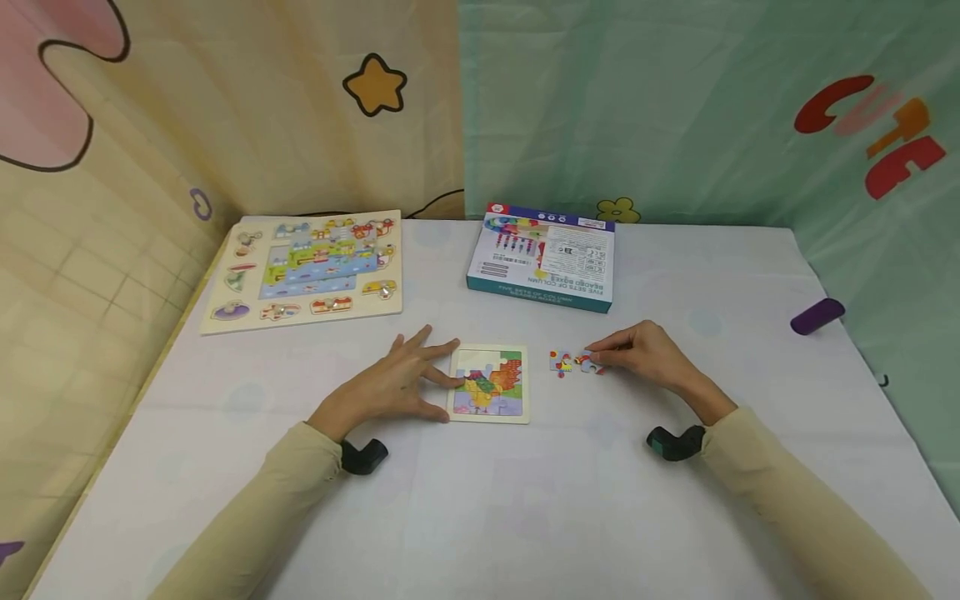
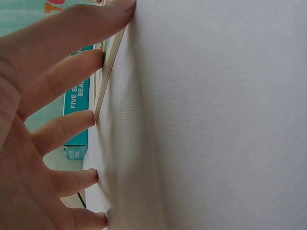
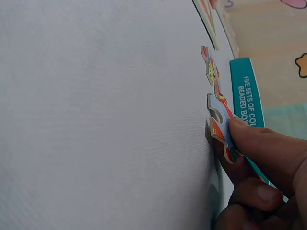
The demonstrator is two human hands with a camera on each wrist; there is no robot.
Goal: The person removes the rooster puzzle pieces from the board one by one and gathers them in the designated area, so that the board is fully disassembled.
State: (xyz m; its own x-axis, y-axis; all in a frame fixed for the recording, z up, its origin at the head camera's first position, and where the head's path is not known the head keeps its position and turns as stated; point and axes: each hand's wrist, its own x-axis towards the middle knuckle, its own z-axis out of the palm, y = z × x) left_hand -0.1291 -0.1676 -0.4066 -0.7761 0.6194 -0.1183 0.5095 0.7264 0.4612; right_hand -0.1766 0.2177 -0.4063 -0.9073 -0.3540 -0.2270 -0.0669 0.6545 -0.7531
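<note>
My left hand (image 1: 401, 379) lies with its fingers spread beside a small square jigsaw tray (image 1: 491, 419), the thumb and some fingertips at its left edge. Inside the tray, fitted pieces form a rooster picture (image 1: 506, 375), and the upper left shows a pale bare patch. In the left wrist view the straight fingers reach to the thin wooden edge (image 2: 111, 67). To the right of the tray, my right hand (image 1: 652, 354) pinches a blue and red jigsaw piece (image 3: 220, 115) between thumb and fingers, tilted up at the table. Close beside it lies another jigsaw piece (image 1: 560, 362).
A larger wooden knob puzzle board (image 1: 315, 312) lies at the back left. Behind the tray stands a flat teal and white box (image 1: 540, 258) labelled as beaded boxes. A purple cylinder (image 1: 817, 317) lies near the right edge. Curtains (image 1: 630, 108) hang behind the table.
</note>
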